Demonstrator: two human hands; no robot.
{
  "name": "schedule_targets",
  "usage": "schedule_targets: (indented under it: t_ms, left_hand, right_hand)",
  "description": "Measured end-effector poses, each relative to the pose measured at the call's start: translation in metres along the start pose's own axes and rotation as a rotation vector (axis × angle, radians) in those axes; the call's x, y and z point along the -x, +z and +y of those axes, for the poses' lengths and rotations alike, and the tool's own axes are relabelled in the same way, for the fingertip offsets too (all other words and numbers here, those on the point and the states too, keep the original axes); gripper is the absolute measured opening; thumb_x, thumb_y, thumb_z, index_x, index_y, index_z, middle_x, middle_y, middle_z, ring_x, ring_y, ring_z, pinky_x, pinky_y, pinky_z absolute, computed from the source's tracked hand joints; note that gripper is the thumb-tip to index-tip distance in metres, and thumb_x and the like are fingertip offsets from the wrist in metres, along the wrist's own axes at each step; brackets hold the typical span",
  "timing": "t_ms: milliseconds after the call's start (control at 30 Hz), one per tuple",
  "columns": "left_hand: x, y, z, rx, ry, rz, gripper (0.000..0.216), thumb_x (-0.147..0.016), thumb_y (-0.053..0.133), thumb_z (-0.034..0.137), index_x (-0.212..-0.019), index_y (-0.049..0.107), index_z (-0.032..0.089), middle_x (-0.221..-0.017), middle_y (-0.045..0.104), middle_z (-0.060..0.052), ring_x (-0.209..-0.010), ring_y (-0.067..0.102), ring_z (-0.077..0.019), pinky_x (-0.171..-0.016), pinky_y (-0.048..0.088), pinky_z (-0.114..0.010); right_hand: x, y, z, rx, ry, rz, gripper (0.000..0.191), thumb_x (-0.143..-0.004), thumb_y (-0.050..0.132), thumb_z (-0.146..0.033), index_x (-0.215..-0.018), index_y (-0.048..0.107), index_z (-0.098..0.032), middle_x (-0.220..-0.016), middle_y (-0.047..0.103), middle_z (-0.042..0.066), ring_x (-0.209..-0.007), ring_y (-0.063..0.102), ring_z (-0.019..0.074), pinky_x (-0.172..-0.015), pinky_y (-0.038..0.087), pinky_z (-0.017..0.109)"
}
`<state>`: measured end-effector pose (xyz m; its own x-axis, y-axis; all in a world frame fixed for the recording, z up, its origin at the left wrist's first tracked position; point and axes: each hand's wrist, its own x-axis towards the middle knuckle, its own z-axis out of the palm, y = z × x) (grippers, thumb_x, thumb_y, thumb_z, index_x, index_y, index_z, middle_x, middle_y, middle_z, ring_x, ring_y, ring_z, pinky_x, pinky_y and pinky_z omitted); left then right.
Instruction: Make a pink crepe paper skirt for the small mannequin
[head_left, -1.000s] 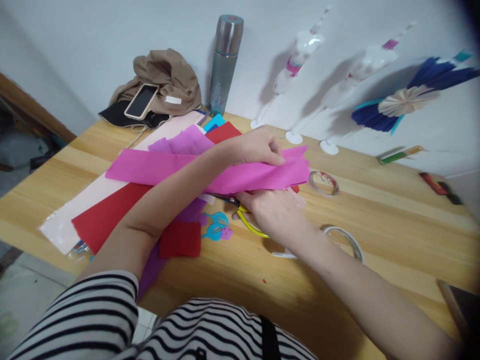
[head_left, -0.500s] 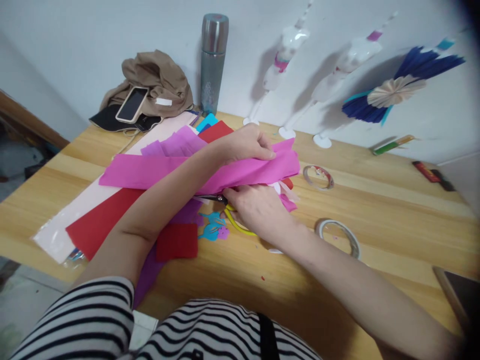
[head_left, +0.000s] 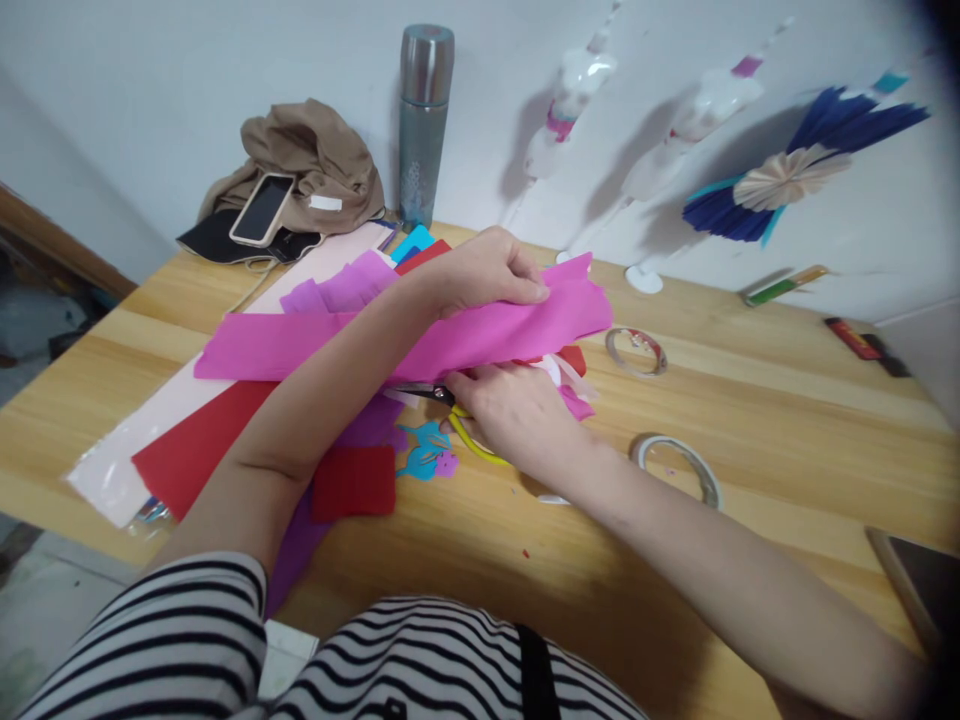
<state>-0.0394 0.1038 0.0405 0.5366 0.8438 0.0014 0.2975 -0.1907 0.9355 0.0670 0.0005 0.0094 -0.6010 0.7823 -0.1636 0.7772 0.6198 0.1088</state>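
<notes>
A long strip of bright pink paper [head_left: 487,335] stretches across the pile, its right end raised. My left hand [head_left: 495,268] pinches its upper edge between thumb and fingers. Just below the strip, my right hand [head_left: 517,410] is closed round scissors [head_left: 480,450] with yellow handles and dark blades pointing left. The blades lie along the strip's lower edge; whether they touch it I cannot tell. Under my left forearm are red paper [head_left: 206,445], a folded red piece [head_left: 354,484] and purple paper [head_left: 345,275]. Blue cut-outs [head_left: 424,452] lie left of the scissors handles.
Along the wall stand a steel flask [head_left: 425,130], white stemmed ornaments [head_left: 577,90] and a blue paper fan shape [head_left: 739,205]. Tape rolls [head_left: 712,485] lie to the right. A brown cloth [head_left: 315,160] and a phone [head_left: 262,210] sit at the back left.
My left hand has shifted slightly up and left. The strip's right end has risen and extends a little further right, and more of the scissor blades shows.
</notes>
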Motion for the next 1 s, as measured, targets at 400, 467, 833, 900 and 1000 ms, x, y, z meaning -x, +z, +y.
schedule_targets:
  t_ms: [400, 467, 833, 900, 1000]
  left_hand:
    - [-0.005, 0.003, -0.005, 0.126, -0.006, 0.07, 0.024, -0.076, 0.064, -0.003, -0.055, 0.066, 0.009, -0.046, 0.05, 0.006, -0.047, 0.043, -0.0026, -0.049, 0.031, -0.017]
    - [-0.004, 0.003, -0.004, 0.131, -0.011, 0.075, 0.024, -0.076, 0.064, -0.004, -0.056, 0.066, 0.009, -0.047, 0.051, 0.006, -0.048, 0.043, -0.003, -0.05, 0.031, -0.018]
    - [-0.005, 0.002, -0.004, 0.132, -0.005, 0.113, 0.022, -0.076, 0.065, -0.003, -0.057, 0.066, 0.008, -0.049, 0.053, 0.005, -0.049, 0.044, -0.003, -0.051, 0.031, -0.019]
    - [-0.005, 0.001, -0.005, 0.127, -0.008, 0.101, 0.021, -0.076, 0.065, -0.002, -0.057, 0.067, 0.008, -0.048, 0.052, 0.005, -0.048, 0.044, -0.0034, -0.051, 0.031, -0.019]
    - [-0.005, 0.001, -0.007, 0.14, -0.011, 0.108, 0.021, -0.076, 0.066, 0.0, -0.057, 0.067, 0.009, -0.048, 0.052, 0.005, -0.049, 0.045, -0.0047, -0.052, 0.033, -0.02]
  right_hand:
    - [-0.006, -0.006, -0.007, 0.01, -0.048, 0.013, 0.03, -0.091, 0.043, -0.01, -0.103, 0.07, -0.016, -0.097, 0.075, 0.013, -0.084, 0.071, 0.0266, -0.061, 0.043, 0.034]
    - [-0.007, -0.005, -0.007, 0.014, -0.055, 0.024, 0.03, -0.091, 0.043, -0.008, -0.101, 0.07, -0.016, -0.096, 0.075, 0.013, -0.084, 0.071, 0.0268, -0.06, 0.044, 0.034]
    - [-0.007, -0.002, -0.007, -0.024, -0.049, 0.001, 0.031, -0.092, 0.044, -0.01, -0.107, 0.07, -0.016, -0.095, 0.075, 0.013, -0.083, 0.072, 0.0256, -0.06, 0.045, 0.032]
    - [-0.007, -0.002, -0.009, -0.031, -0.054, 0.014, 0.03, -0.092, 0.044, -0.01, -0.107, 0.07, -0.015, -0.095, 0.075, 0.013, -0.085, 0.072, 0.0261, -0.061, 0.045, 0.032]
    - [-0.008, -0.004, -0.01, -0.033, -0.05, 0.02, 0.03, -0.091, 0.044, -0.01, -0.107, 0.07, -0.015, -0.096, 0.074, 0.014, -0.086, 0.072, 0.0269, -0.061, 0.045, 0.033]
